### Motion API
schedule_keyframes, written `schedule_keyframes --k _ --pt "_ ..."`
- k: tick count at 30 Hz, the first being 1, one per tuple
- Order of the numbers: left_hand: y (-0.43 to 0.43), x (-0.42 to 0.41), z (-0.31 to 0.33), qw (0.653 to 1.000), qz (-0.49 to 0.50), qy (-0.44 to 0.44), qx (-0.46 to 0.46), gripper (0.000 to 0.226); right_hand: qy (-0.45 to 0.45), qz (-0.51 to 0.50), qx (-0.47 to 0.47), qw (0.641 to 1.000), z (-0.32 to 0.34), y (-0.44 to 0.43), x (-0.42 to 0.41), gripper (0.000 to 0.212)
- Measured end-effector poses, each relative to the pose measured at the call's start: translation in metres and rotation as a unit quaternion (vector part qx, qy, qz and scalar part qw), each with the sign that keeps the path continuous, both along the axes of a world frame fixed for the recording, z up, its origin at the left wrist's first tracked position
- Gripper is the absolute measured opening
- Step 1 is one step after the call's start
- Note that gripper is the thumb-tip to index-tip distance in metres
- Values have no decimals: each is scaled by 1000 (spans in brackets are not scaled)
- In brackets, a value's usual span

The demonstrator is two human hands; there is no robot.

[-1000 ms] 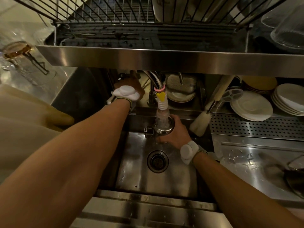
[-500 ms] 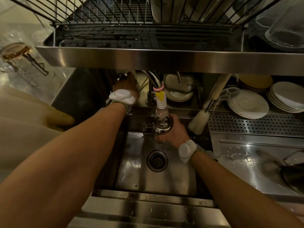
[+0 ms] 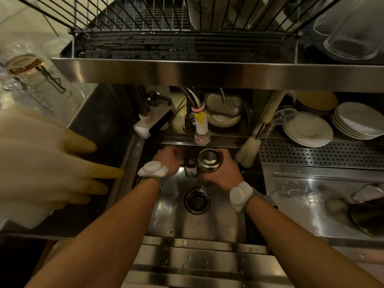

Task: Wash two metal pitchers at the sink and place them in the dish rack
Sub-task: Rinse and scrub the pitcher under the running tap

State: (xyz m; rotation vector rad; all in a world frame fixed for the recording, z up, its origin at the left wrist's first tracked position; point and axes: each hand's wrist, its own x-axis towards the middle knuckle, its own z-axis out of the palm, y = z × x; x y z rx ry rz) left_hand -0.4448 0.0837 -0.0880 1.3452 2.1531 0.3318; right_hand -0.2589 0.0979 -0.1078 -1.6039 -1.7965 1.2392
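Observation:
A small metal pitcher (image 3: 209, 161) is held upright over the sink (image 3: 209, 223), mouth up, just below the tap nozzle (image 3: 202, 134). My right hand (image 3: 223, 173) grips its body from the right. My left hand (image 3: 168, 160) is beside the pitcher's handle on the left, fingers curled; whether it touches the handle is unclear. No water stream is visible. The dish rack (image 3: 182, 46) hangs above on a steel shelf. A second pitcher is not clearly visible.
The drain (image 3: 197, 200) lies under the pitcher. A bottle brush (image 3: 249, 150) leans at the sink's right. Stacked white plates (image 3: 307, 129) sit behind a perforated drainboard (image 3: 320, 151). Yellow rubber gloves (image 3: 52, 163) hang at left. A tap lever (image 3: 158, 98) sits at back left.
My left hand has come down from the tap lever to the pitcher's left side. The pitcher has dropped slightly away from the nozzle, and no water runs into it now.

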Motion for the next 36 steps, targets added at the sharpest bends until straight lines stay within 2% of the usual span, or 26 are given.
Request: schedule_keyframes --k 2,4,6,8,10,12,14,15,17,19,20,23,24,26,28,30,32,33,36 --pt "-4 -6 -7 999 33 -5 -3 33 11 -10 9 1000 -2 -3 3 86" --pt "-6 -10 -12 999 39 -11 -8 35 -51 45 -18 998 -2 -3 3 88" --pt "-10 -10 -12 999 28 -10 -15 36 -100 54 -7 993 -1 -6 4 88" --pt "-12 -11 -15 999 29 -14 -22 36 -39 10 -7 999 -3 -11 1 88" --pt "-14 -11 -16 999 27 -15 -26 38 -19 -18 -5 1000 -6 -14 -2 88" --pt "-17 -11 -18 999 20 -16 -32 38 -68 23 -26 997 -11 -16 -6 88" --pt "-18 -12 -18 999 15 -20 -34 38 -175 66 -33 982 -10 -17 -7 87" --pt "-17 -12 -19 999 15 -23 -36 38 -179 59 -27 982 -10 -16 -6 86" --pt "-16 -15 -20 999 14 -24 -40 37 -81 10 -21 996 -7 -13 -8 88" --pt "-15 -17 -21 998 11 -26 -47 37 -33 -21 -21 999 -6 -7 -9 91" --pt "-15 -18 -22 998 11 -29 -51 37 -50 -4 -32 998 -7 -5 -11 91" --pt "-16 -20 -27 998 4 -34 -61 33 -221 67 -58 971 -11 -8 -10 92" --pt "-15 -20 -28 997 2 -34 -64 31 -218 60 -51 973 -13 -9 -10 92" --pt "-13 -22 -29 997 3 -37 -66 30 -107 20 -46 993 -14 -7 -10 91" --pt "-10 -23 -31 997 3 -38 -69 31 -43 -7 -47 998 -15 -5 -6 91" --pt "-10 -23 -34 997 4 -37 -69 30 -87 15 -70 994 -21 -7 -4 90" --pt "-12 -22 -38 997 -1 -36 -69 28 -218 65 -66 971 -23 -13 -1 90" --pt "-11 -22 -39 997 -7 -37 -71 27 -223 58 -65 971 -24 -14 -1 90" --pt "-8 -23 -42 996 -19 -37 -80 30 -90 8 -45 995 -16 -6 -6 90"
